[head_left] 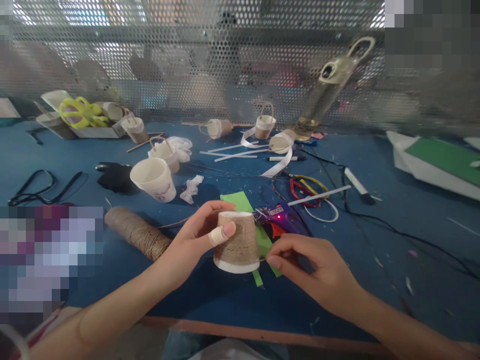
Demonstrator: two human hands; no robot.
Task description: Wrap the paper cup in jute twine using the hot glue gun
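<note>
My left hand (204,232) grips a white paper cup (240,245) held upside down, its side wrapped in brown twine. A bandage circles the left thumb, which presses on the cup's wall. The wide white rim faces down and a bare band shows there. Close to that rim, my right hand (305,265) pinches the twine strand at the cup's right side. A spool of twine (140,232) lies left of the cup, with a strand running toward my left hand. Behind the cup are a purple glue gun (275,214) with a lit red light and green paper (238,201).
A plain white cup (152,180) stands left of centre, near crumpled paper (192,189). Several twine-wrapped baskets, white strips, red-and-yellow-handled pliers (305,192), and a cable lie behind. A water bottle (324,95) leans against the perforated metal screen (225,60).
</note>
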